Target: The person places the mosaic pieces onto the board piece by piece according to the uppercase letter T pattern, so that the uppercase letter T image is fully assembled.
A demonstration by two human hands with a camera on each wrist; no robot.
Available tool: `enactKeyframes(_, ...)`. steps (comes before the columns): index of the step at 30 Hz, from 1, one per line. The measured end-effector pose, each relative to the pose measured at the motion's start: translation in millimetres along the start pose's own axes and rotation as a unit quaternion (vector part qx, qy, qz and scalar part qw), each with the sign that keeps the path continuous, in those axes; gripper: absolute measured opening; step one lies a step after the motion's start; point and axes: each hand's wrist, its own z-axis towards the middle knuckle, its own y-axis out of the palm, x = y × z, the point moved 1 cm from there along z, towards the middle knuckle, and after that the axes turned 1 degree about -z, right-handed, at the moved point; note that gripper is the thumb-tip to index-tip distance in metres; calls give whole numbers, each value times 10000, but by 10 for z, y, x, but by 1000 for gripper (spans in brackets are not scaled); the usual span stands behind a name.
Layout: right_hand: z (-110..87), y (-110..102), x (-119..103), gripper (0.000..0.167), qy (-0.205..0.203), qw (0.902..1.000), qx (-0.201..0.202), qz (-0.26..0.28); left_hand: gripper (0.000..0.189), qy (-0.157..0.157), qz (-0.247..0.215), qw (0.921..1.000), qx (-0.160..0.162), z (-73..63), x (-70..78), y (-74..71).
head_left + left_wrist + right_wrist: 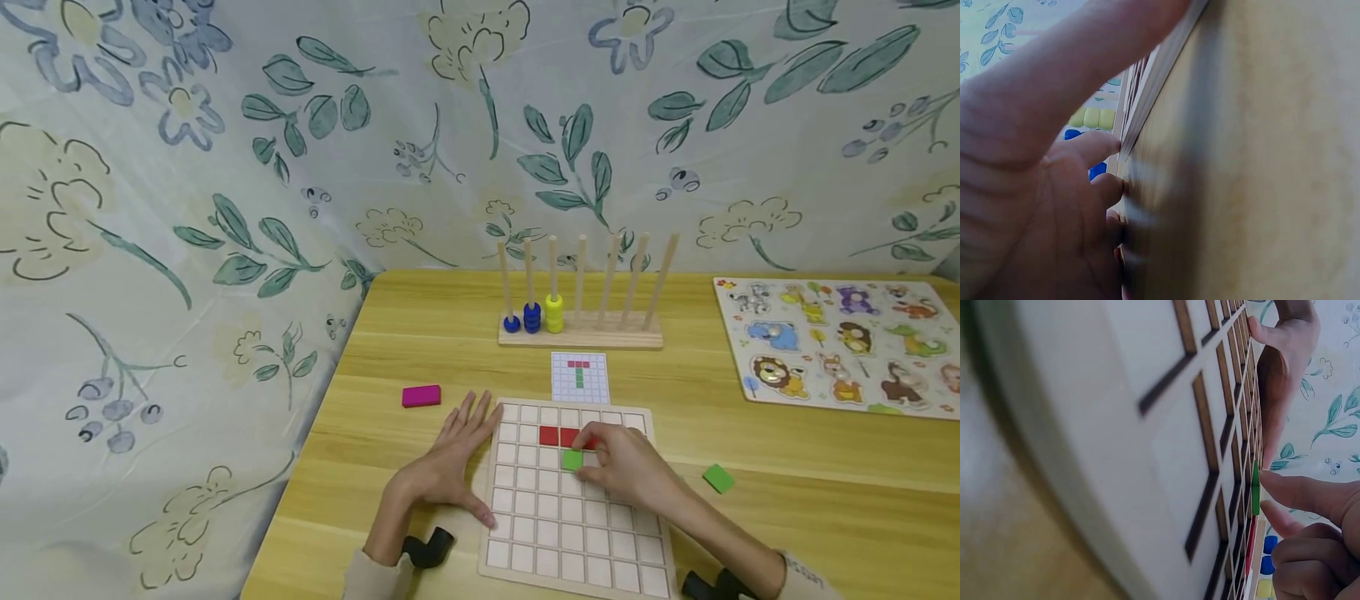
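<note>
A wooden grid board (546, 503) lies on the table, with red square tiles (549, 436) in a row near its far side. My right hand (626, 462) is over the board and pinches a green square tile (572, 460) between thumb and index finger, just below the middle red tile. In the right wrist view the green tile (1256, 489) is at the board's surface, by the thumb tip. With fingers spread, my left hand (447, 467) rests at the board's left edge, its thumb and index fingertip touching the frame. Past the board lies a pattern card (592, 379) showing a red and green T.
Another green tile (718, 478) lies right of the board, and a magenta block (422, 396) lies to its left. Behind stands a peg rack (581, 336) with blue and yellow beads. An animal puzzle board (813, 350) is at the right. A floral cloth (450, 133) hangs behind.
</note>
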Motion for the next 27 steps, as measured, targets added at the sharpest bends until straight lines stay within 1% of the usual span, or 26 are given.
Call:
enactKeyframes(7, 9, -4, 58, 22, -158, 9997, -2, 207, 152, -26, 10, 10000, 4, 4, -6, 5)
enactKeyframes(12, 26, 14, 67, 19, -80, 9992, 7, 382, 152, -22, 20, 10000, -5, 5, -6, 2)
enactKeyframes(18, 9, -11, 76, 19, 45, 9994, 82, 339, 151, -45, 5, 10000, -21, 10, 18, -2)
enactKeyframes(22, -54, -136, 107, 22, -101, 9992, 242, 299, 151, -77, 12, 10000, -37, 13, 19, 2)
enactKeyframes(27, -204, -439, 236, 23, -400, 9965, 732, 71, 151, -72, 7, 10000, -55, 18, 10, 4)
